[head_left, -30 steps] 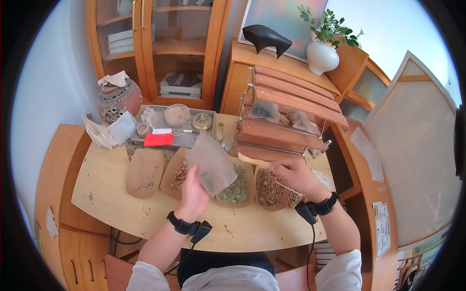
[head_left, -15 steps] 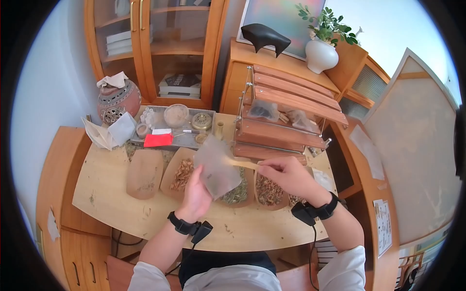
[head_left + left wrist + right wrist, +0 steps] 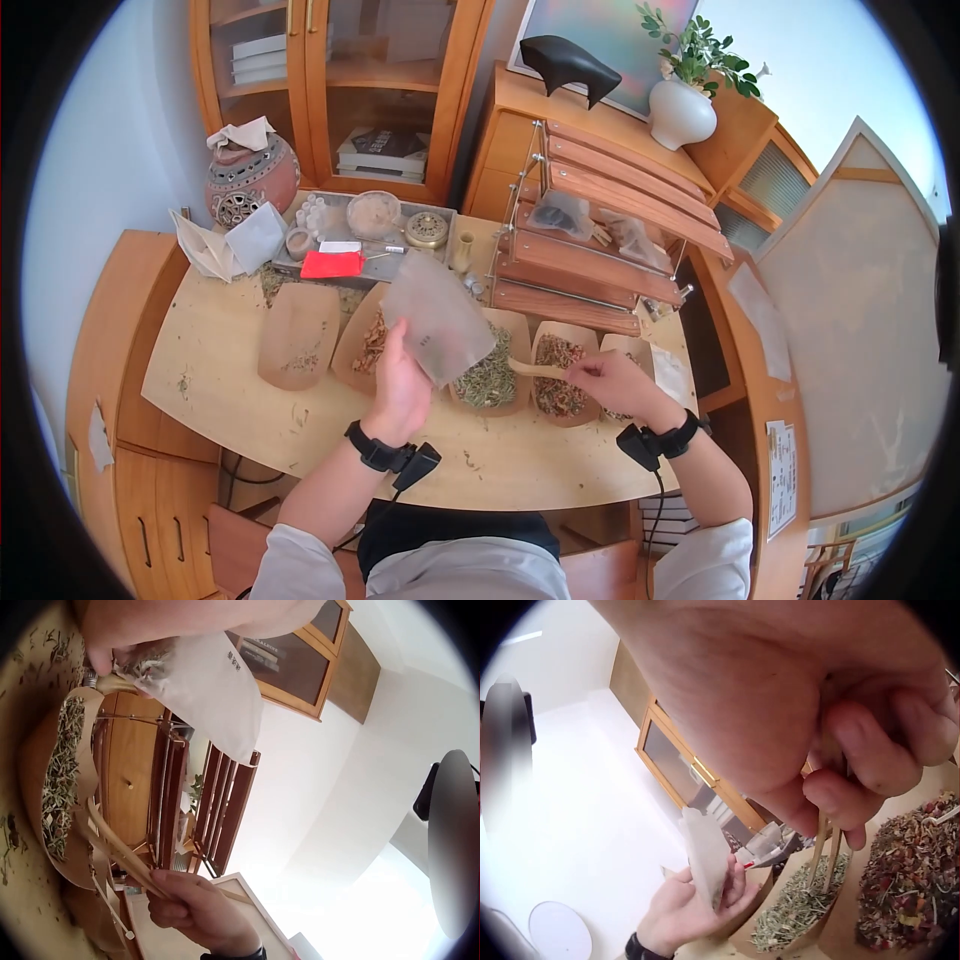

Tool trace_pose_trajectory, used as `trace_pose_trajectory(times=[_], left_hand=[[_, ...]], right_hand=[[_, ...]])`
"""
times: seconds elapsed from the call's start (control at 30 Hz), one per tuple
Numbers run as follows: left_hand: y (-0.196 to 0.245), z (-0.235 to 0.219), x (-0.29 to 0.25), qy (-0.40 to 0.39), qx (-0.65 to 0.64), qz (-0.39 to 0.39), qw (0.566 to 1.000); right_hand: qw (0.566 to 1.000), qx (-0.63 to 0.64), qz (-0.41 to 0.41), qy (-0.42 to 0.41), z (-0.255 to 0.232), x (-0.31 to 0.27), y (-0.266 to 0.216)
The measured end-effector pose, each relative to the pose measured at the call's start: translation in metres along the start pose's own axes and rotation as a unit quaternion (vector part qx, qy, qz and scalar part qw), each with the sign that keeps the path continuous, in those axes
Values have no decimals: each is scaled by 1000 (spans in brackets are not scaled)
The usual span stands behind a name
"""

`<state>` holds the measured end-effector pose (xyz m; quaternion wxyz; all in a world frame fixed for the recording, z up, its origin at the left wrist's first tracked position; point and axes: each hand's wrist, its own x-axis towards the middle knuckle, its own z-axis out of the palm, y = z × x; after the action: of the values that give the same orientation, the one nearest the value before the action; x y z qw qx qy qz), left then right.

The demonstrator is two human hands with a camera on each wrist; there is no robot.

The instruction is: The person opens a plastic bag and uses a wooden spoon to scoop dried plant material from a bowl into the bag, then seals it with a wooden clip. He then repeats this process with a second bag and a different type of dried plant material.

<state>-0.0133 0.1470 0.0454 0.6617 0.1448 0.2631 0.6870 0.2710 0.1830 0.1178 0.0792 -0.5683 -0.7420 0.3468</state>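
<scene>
My left hand (image 3: 403, 385) holds a whitish translucent pouch (image 3: 437, 315) tilted, its fingers at the lower edge. Dried herb bits (image 3: 154, 667) show through the bottom of the pouch in the left wrist view. In my right hand (image 3: 618, 382) I grip light wooden tongs (image 3: 535, 370) between thumb and curled fingers. Both prongs point down at the green dried herb (image 3: 799, 907) in its brown paper tray (image 3: 512, 322). Under the right hand, another tray holds a reddish mixed dried herb (image 3: 560, 375) with a thin white stick (image 3: 939, 819) lying in it.
More paper trays stand along the row, one on the left (image 3: 298, 330) with few scraps. Behind sit a grey tray (image 3: 375, 272) of small containers, a red packet (image 3: 333, 264), a slatted wooden rack (image 3: 570, 268) and a patterned pot (image 3: 252, 180). Herb crumbs dot the table (image 3: 330, 425).
The right hand moved the tongs left to the pouch, then back right and down to the green herb. The left hand kept holding the pouch. The head view has tilted slightly.
</scene>
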Motion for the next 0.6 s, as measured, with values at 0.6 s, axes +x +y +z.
trace_pose_trajectory(times=[0.6], left_hand=[[-2,0,4,16,-20,-1,1000]], right_hand=[[999,43,-27,-2,38,33,-1]])
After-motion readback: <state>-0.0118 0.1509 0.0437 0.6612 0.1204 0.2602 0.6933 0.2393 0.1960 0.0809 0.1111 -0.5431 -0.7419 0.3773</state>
